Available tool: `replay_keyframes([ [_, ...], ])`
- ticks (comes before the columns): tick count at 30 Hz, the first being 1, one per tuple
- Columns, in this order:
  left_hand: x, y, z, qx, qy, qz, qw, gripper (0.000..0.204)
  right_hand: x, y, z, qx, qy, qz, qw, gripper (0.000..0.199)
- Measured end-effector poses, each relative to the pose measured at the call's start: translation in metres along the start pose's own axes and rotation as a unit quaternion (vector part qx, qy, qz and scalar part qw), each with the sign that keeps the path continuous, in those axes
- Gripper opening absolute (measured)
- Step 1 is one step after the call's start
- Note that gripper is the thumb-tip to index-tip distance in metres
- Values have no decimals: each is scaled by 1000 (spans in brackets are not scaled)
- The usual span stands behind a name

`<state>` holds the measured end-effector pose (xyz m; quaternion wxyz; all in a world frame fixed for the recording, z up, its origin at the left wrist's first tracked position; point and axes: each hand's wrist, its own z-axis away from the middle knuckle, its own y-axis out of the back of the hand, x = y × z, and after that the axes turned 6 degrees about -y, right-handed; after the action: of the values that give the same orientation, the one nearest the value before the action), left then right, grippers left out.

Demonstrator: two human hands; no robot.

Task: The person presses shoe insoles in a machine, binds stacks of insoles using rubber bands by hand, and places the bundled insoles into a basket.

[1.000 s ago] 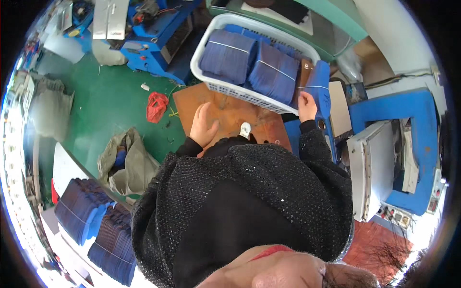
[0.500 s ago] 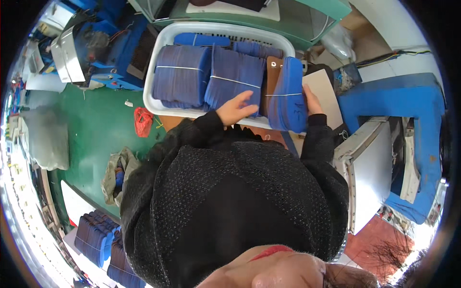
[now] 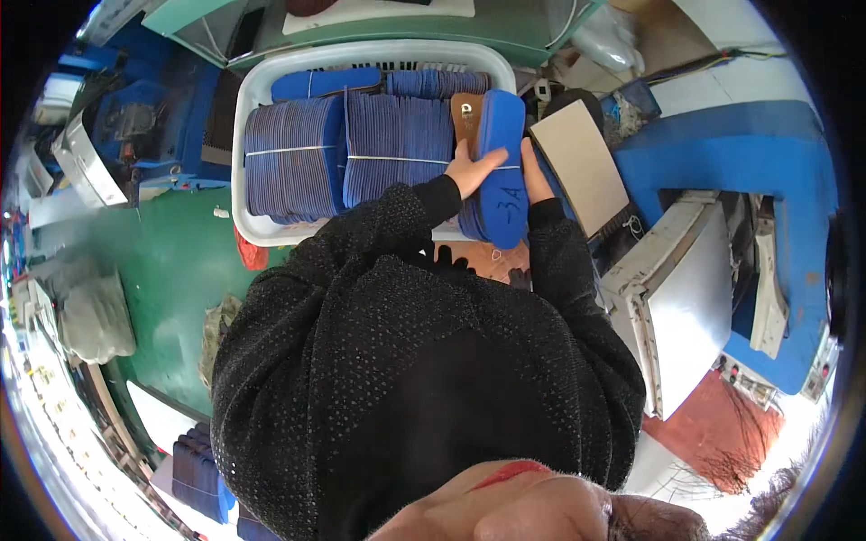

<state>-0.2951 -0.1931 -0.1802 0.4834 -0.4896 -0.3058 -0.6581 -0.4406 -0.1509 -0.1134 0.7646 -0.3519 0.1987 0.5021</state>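
A bundle of blue shoe insoles [image 3: 502, 122], tied with a pale band and marked in dark ink on its face, stands at the right end of the white basket [image 3: 240, 171]. From its left side my left hand [image 3: 473, 171] grips it, thumb laid across the blue face. My right hand [image 3: 536, 176] presses along its right side, fingers pointing up and partly hidden by the bundle. Behind the bundle shows a brown insole [image 3: 464, 110]. Two large banded stacks of insoles, a middle one [image 3: 394, 126] and a left one [image 3: 289, 135], fill the basket.
A tan board [image 3: 582, 167] leans right of the basket. Farther right are a blue machine frame [image 3: 722, 144] and a white metal panel [image 3: 690, 307]. A green shelf [image 3: 505, 32] edges the back. More insole stacks [image 3: 196, 478] lie at lower left; a red bag [image 3: 251, 251] is on the green floor.
My left hand has moved right, from the middle stack onto the bundle. The bundle now sits more upright and closer in against the basket's contents. The whole view has shifted slightly.
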Motion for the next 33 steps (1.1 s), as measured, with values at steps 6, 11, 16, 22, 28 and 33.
replay_keyframes([
  [6,24,2,10,-47,20,-121,991,112,-6,-10,-11,3,63,1,998,76],
  [11,69,7,42,-75,-22,-160,984,115,-10,0,-7,12,95,16,995,66],
  [16,112,-3,117,-25,-155,-231,960,107,-17,-5,53,-11,120,28,992,65],
  [22,162,-31,167,-109,-438,-62,890,93,-61,-48,210,92,301,167,934,68],
  [28,188,-126,212,-328,-422,150,832,93,-74,-4,350,273,423,370,780,73],
  [33,167,-237,247,-394,-411,205,796,72,-83,56,432,306,396,408,764,61],
])
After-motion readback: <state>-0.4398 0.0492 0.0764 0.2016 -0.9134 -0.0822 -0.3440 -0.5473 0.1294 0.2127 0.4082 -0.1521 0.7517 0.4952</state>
